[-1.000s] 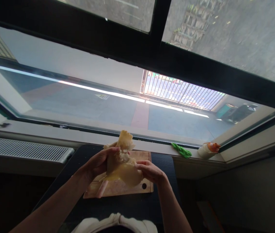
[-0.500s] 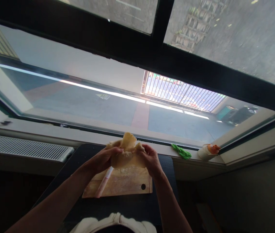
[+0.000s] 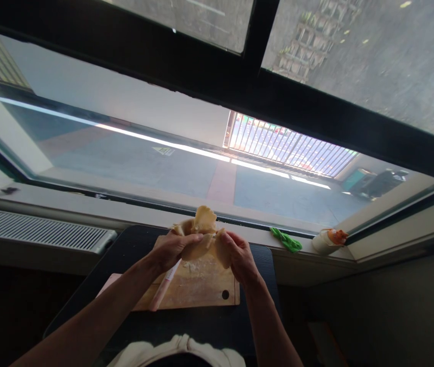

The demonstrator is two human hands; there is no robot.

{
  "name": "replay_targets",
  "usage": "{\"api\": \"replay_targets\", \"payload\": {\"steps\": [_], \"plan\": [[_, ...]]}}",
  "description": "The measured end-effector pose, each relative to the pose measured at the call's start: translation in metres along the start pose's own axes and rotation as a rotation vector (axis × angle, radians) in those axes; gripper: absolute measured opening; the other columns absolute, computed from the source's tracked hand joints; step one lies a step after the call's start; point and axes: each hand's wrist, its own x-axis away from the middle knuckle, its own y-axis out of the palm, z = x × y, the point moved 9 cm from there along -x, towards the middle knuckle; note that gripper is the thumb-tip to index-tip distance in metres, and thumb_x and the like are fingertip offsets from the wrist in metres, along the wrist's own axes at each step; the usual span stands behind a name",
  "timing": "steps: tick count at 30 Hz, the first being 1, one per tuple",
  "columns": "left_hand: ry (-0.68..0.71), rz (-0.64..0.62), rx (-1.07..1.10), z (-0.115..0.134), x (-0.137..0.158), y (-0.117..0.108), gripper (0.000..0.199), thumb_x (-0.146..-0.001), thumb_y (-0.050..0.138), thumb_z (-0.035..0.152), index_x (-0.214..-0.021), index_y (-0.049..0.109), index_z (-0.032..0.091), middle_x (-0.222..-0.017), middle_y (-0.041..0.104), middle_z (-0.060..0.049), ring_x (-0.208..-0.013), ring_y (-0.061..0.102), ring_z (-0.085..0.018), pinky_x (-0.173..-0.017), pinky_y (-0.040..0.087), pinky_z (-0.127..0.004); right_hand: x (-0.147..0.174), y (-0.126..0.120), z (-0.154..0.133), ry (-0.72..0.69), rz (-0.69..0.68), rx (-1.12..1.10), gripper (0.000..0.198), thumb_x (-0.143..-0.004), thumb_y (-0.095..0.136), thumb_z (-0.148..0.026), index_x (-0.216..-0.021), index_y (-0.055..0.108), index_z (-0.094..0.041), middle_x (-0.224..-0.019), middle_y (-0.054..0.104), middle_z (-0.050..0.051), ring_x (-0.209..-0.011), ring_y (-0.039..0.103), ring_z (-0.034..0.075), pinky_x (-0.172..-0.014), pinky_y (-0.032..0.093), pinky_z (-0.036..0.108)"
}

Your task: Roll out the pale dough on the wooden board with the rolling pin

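Note:
Pale yellow dough (image 3: 204,220), stretched thin with ragged edges, is held up in both hands above the near side of the window sill. My left hand (image 3: 171,247) pinches its left part between thumb and fingers. On the other side, my right hand (image 3: 240,255) grips a drooping flap. A split shows in the dough between the two hands. Below them lies a wooden cutting board (image 3: 201,290), dusted with flour near its far edge. A slim pinkish stick-like thing (image 3: 161,290) with a pale printed part rests slantwise on the board; its kind is unclear.
The board lies on a dark table (image 3: 186,326) pushed against the window sill. On the sill to the right are a twisted green cloth-like thing (image 3: 286,239) and a white pot (image 3: 323,242) with something orange on it. A white radiator (image 3: 41,229) runs along the left.
My hands have pulled the dough apart at its near edge, so a gap now shows and the right piece hangs lower. A pink edge has come into view left of the board.

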Motion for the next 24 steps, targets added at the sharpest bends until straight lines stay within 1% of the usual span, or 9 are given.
{"api": "replay_targets", "payload": {"steps": [2, 4, 7, 9, 12, 14, 16, 19, 24], "plan": [[0.011, 0.037, -0.024, 0.002, -0.003, -0.002, 0.04, -0.061, 0.079, 0.02, -0.099, 0.068, 0.014, -0.084, 0.072, -0.005, -0.073, 0.066, -0.017, -0.069, 0.051, -0.025, 0.002, 0.005, -0.001, 0.017, -0.035, 0.055, 0.039, -0.072, 0.071, -0.05, -0.092, 0.072, -0.017, -0.076, 0.066, 0.003, -0.064, 0.057, 0.012, -0.058, 0.045, 0.024], [-0.003, 0.015, -0.051, 0.003, -0.003, 0.001, 0.04, -0.062, 0.079, 0.02, -0.099, 0.068, 0.014, -0.082, 0.071, -0.004, -0.07, 0.066, -0.016, -0.066, 0.05, -0.024, 0.0, 0.006, -0.007, -0.034, -0.017, 0.17, 0.037, -0.072, 0.07, -0.049, -0.093, 0.073, -0.019, -0.083, 0.065, 0.004, -0.071, 0.058, 0.014, -0.063, 0.047, 0.026], [-0.051, -0.075, -0.034, 0.001, 0.001, 0.013, 0.043, -0.064, 0.078, 0.021, -0.105, 0.067, 0.015, -0.085, 0.071, -0.005, -0.074, 0.066, -0.017, -0.066, 0.05, -0.024, -0.007, -0.002, -0.023, -0.23, 0.121, 0.364, 0.031, -0.072, 0.071, -0.047, -0.089, 0.074, -0.022, -0.099, 0.062, 0.005, -0.088, 0.057, 0.017, -0.072, 0.048, 0.026], [-0.069, -0.135, 0.013, 0.001, 0.005, 0.022, 0.044, -0.066, 0.077, 0.023, -0.108, 0.066, 0.016, -0.089, 0.071, -0.006, -0.079, 0.067, -0.019, -0.069, 0.05, -0.025, -0.014, -0.008, -0.023, -0.285, 0.181, 0.384, 0.029, -0.071, 0.071, -0.046, -0.088, 0.074, -0.022, -0.107, 0.059, 0.005, -0.092, 0.057, 0.017, -0.074, 0.048, 0.025], [-0.04, -0.2, 0.013, 0.002, 0.01, 0.03, 0.049, -0.067, 0.076, 0.021, -0.114, 0.063, 0.019, -0.092, 0.07, -0.006, -0.083, 0.067, -0.02, -0.074, 0.051, -0.027, -0.022, -0.015, -0.005, -0.17, 0.173, 0.244, 0.041, -0.073, 0.069, -0.047, -0.106, 0.068, -0.024, -0.104, 0.062, 0.004, -0.085, 0.059, 0.016, -0.07, 0.049, 0.026], [-0.01, -0.177, -0.075, 0.0, 0.009, 0.027, 0.054, -0.065, 0.077, 0.019, -0.116, 0.061, 0.021, -0.093, 0.07, -0.005, -0.082, 0.066, -0.02, -0.075, 0.051, -0.028, -0.021, -0.013, 0.008, -0.053, 0.123, 0.154, 0.048, -0.074, 0.068, -0.05, -0.113, 0.063, -0.023, -0.095, 0.066, 0.003, -0.079, 0.061, 0.016, -0.069, 0.049, 0.027], [0.015, -0.114, -0.181, -0.002, 0.006, 0.02, 0.052, -0.064, 0.075, 0.017, -0.114, 0.062, 0.02, -0.089, 0.07, -0.004, -0.078, 0.066, -0.019, -0.072, 0.051, -0.027, -0.016, -0.005, 0.016, 0.04, 0.025, 0.107, 0.047, -0.076, 0.065, -0.053, -0.109, 0.064, -0.019, -0.089, 0.067, 0.003, -0.076, 0.061, 0.016, -0.068, 0.049, 0.027], [0.057, -0.022, -0.32, -0.001, 0.0, 0.011, 0.04, -0.062, 0.071, 0.015, -0.102, 0.067, 0.017, -0.078, 0.069, -0.001, -0.069, 0.063, -0.016, -0.063, 0.048, -0.024, -0.007, 0.007, 0.021, 0.094, -0.094, 0.115, 0.045, -0.076, 0.066, -0.053, -0.102, 0.067, -0.016, -0.088, 0.068, 0.004, -0.076, 0.062, 0.016, -0.068, 0.048, 0.026], [0.08, 0.091, -0.436, 0.013, -0.001, 0.011, 0.023, -0.058, 0.07, 0.012, -0.081, 0.071, 0.016, -0.063, 0.063, 0.002, -0.061, 0.057, -0.015, -0.053, 0.041, -0.022, -0.008, -0.001, 0.026, 0.055, 0.009, 0.244, 0.042, -0.065, 0.074, -0.052, -0.083, 0.069, -0.014, -0.069, 0.063, 0.0, -0.06, 0.055, 0.013, -0.055, 0.043, 0.023]]}}
